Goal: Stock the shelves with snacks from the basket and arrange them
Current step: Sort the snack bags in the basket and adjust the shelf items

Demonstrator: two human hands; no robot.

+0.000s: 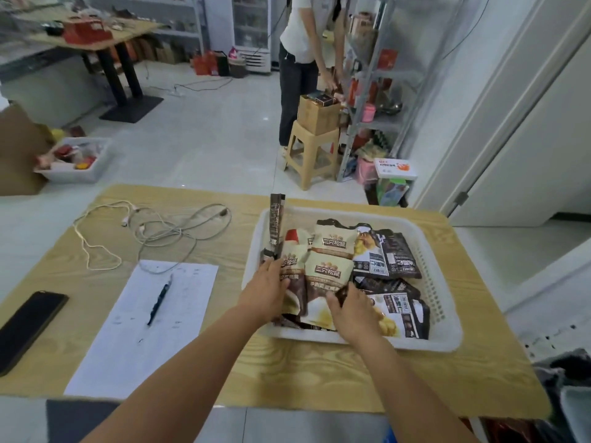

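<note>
While the white perforated plastic basket (430, 282) sits right of centre on the light wooden table (303, 378), a cream-and-brown snack packet (292, 263) inside is gripped by the left hand (267, 294) and a dark-brown packet (343, 292) is pinched at its corner by the right hand (351, 313).

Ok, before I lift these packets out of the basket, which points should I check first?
1. Left hand grip on cream packet: ok, fingers curled round it.
2. Right hand grip on dark packet: ok, pinched.
3. Tall dark packet at basket rim: cannot tell if held.
4. Seat of basket on table: ok, flat.
5. Way to shelves: not ok, a person and stool stand there.
</note>
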